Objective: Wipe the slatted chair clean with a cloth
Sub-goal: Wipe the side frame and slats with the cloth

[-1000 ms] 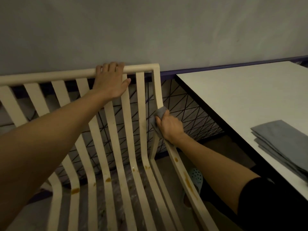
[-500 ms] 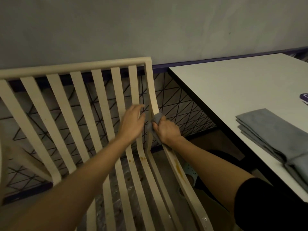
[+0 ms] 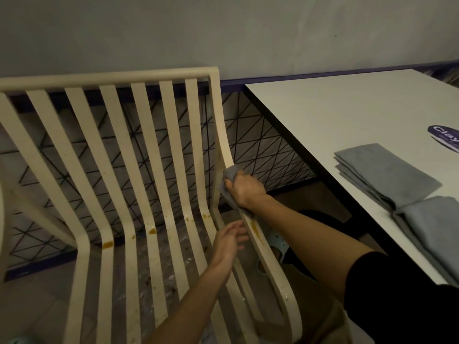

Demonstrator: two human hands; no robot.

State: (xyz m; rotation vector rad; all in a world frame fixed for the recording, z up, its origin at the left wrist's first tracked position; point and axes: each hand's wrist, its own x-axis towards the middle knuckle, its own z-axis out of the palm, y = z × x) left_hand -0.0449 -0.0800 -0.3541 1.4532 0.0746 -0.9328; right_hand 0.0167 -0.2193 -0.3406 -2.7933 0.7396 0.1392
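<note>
One cloth [image 3: 229,176], gripped by R hand [image 3: 246,188], on chair's [image 3: 106,79] R rail [image 3: 223,135]; slats [image 3: 171,150] run upright, bend fwd; L hand [image 3: 228,240] loose, empty.

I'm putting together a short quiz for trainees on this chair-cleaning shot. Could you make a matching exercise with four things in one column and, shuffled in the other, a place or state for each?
Column one
1. left hand
2. wiping cloth
3. folded cloths
4. orange stains

Column two
A. lying on the white table
B. on the seat slats of the chair
C. open, holding nothing
D. gripped by the right hand against the chair's right edge

Pairs: 1-C, 2-D, 3-A, 4-B
</note>
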